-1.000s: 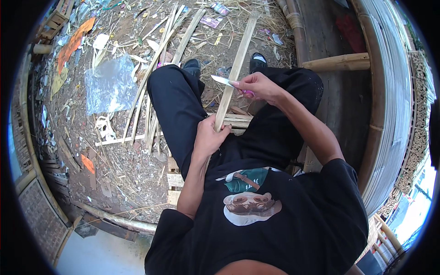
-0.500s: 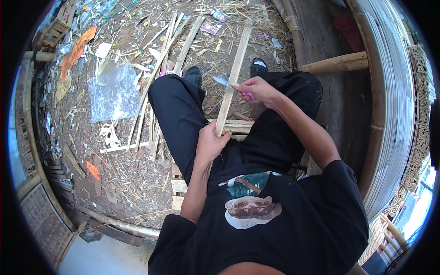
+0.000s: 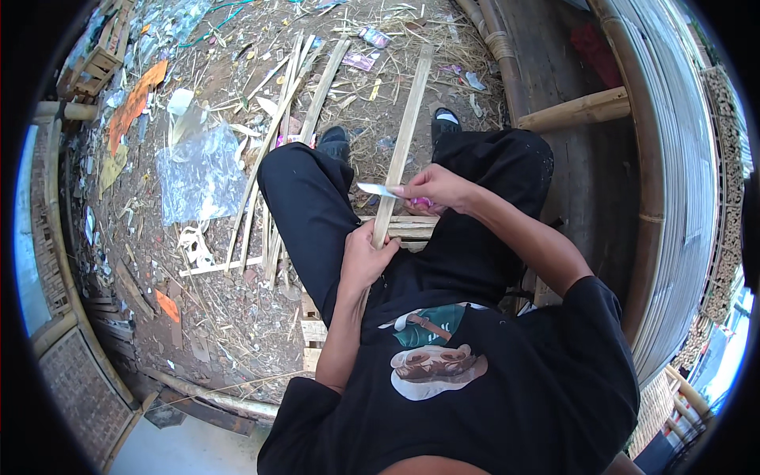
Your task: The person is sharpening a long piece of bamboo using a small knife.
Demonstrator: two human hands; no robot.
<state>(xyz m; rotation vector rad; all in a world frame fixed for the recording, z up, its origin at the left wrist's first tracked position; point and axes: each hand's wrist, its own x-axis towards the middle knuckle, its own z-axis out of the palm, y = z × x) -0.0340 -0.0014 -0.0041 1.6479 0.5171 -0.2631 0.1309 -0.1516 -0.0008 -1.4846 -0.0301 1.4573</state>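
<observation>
A long flat bamboo strip (image 3: 407,119) slants up from my lap, away over the ground between my feet. My left hand (image 3: 367,257) is closed round its near end. Farther up the strip, my right hand (image 3: 438,190) grips a knife (image 3: 377,190) with a pink handle, most of which the fingers hide. The blade points left and lies across the strip, a short way above my left hand. My right thumb rests at the strip, by the base of the blade.
More bamboo strips (image 3: 286,103) lie on the littered ground to the left, beside a clear plastic sheet (image 3: 202,174) and orange scraps (image 3: 134,103). A slatted wooden piece (image 3: 416,225) sits between my thighs. Bamboo poles (image 3: 574,111) frame a plank surface (image 3: 582,190) on the right.
My right hand has drawn the knife down along the bamboo strip, nearer to my left hand. My left hand still holds the near end.
</observation>
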